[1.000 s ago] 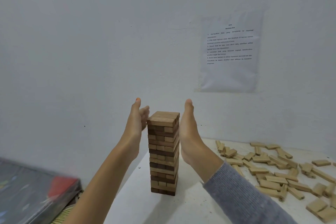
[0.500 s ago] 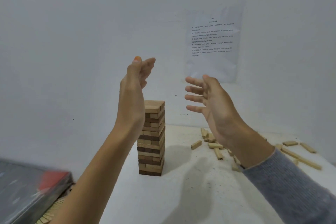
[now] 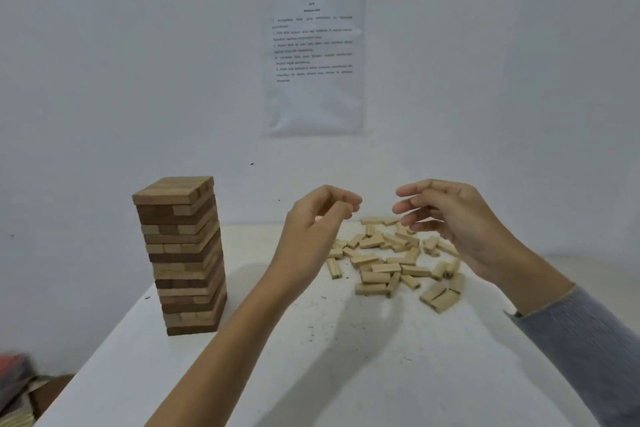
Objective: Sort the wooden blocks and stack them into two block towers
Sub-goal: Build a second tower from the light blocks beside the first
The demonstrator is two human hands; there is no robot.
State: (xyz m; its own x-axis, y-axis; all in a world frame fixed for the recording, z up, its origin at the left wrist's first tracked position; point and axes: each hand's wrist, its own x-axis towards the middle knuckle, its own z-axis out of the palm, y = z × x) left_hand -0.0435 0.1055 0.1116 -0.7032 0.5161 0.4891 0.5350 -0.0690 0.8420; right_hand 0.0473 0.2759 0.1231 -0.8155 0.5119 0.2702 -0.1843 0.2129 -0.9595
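A tall tower of brown wooden blocks (image 3: 183,256) stands near the left edge of the white table (image 3: 311,357). A loose pile of pale wooden blocks (image 3: 391,263) lies scattered at the back right. My left hand (image 3: 311,229) hovers in the air right of the tower, fingers loosely curled, holding nothing. My right hand (image 3: 453,218) hovers above the pile's right side, fingers relaxed and slightly bent, also empty. Neither hand touches any block.
A printed paper sheet (image 3: 313,59) hangs on the white wall behind the table. At the lower left, beyond the table's edge, lie a dark and red blurred object (image 3: 14,374) and stacked items.
Both hands left the tower's sides, rose, then moved right toward the loose pile. The view has shifted right, so the tower now sits at the left.
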